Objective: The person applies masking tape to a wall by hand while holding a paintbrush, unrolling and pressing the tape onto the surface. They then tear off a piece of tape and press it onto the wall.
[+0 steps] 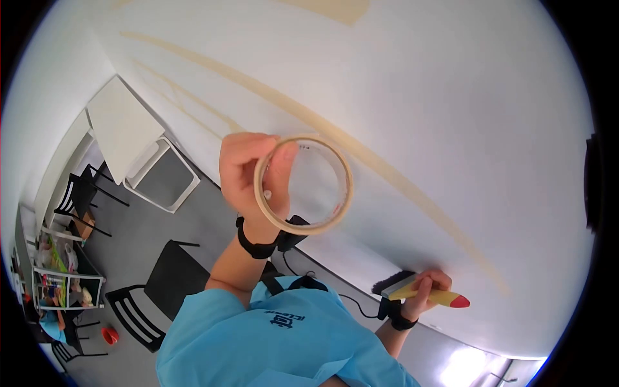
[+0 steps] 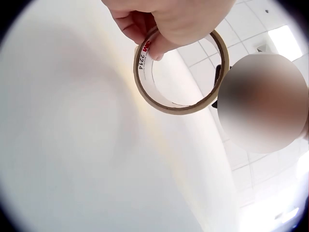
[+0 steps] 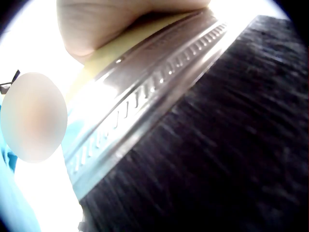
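My left hand [image 1: 251,174] pinches a roll of masking tape [image 1: 349,187] by its rim, thumb inside the ring, in front of a white wall. In the left wrist view the left hand [image 2: 178,19] holds the same roll [image 2: 174,110], with "3M 2214" printed inside the core. Lower right in the head view, my right hand [image 1: 425,293] grips the yellow, red-tipped handle of a brush [image 1: 445,297]. Its dark bristles point left. The right wrist view shows the brush's metal band [image 3: 145,92] and black bristles [image 3: 207,150] close up, below the right hand [image 3: 116,24].
A long strip of tape [image 1: 400,180] runs diagonally across the white wall [image 1: 451,116], with thinner strips at its left. Behind on the floor stand a black chair [image 1: 174,277], a white table [image 1: 122,129] and a shelf with goods [image 1: 64,277]. A red object [image 1: 109,335] lies near them.
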`<state>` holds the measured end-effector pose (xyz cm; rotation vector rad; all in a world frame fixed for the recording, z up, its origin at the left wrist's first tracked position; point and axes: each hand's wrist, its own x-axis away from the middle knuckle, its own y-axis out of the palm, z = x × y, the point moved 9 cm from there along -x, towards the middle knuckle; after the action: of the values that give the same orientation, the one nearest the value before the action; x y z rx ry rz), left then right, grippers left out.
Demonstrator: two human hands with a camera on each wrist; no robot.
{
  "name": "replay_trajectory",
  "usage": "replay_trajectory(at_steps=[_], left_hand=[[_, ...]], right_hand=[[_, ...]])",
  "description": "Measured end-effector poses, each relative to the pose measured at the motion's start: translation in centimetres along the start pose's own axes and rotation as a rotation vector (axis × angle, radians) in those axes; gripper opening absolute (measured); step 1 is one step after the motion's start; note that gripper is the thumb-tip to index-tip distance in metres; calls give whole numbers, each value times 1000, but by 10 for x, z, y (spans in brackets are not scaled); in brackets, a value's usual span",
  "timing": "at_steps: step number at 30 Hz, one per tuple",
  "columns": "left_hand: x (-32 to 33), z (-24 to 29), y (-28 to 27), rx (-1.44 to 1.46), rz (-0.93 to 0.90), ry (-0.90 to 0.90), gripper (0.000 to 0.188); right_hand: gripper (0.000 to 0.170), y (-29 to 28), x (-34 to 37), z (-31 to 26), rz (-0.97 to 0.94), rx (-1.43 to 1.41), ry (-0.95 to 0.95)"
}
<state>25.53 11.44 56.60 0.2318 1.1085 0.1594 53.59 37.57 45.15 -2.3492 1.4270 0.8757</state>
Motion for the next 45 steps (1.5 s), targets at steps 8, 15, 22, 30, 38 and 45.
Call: replay_trajectory(at_steps=[8, 15, 22, 30, 38, 45], left_hand=[[-5, -52, 11, 180, 37, -525, 25], [-4, 14, -4, -115, -38, 185, 27], [-8, 53, 7, -113, -410, 222, 28], [-5, 162, 5, 271, -255, 515, 20], [-14, 163, 27, 310, -581, 69, 36], [5, 166, 36, 531, -660, 235, 12]], right_hand=[[9, -1, 1, 0, 7, -1, -14], [10, 1, 1, -1, -1, -6, -6], [10, -2, 3, 2, 19, 21, 12], [14, -2, 2, 1, 50, -42, 35], [14, 3, 0, -1, -14, 1, 70], [10, 5, -1, -2, -30, 7, 45]])
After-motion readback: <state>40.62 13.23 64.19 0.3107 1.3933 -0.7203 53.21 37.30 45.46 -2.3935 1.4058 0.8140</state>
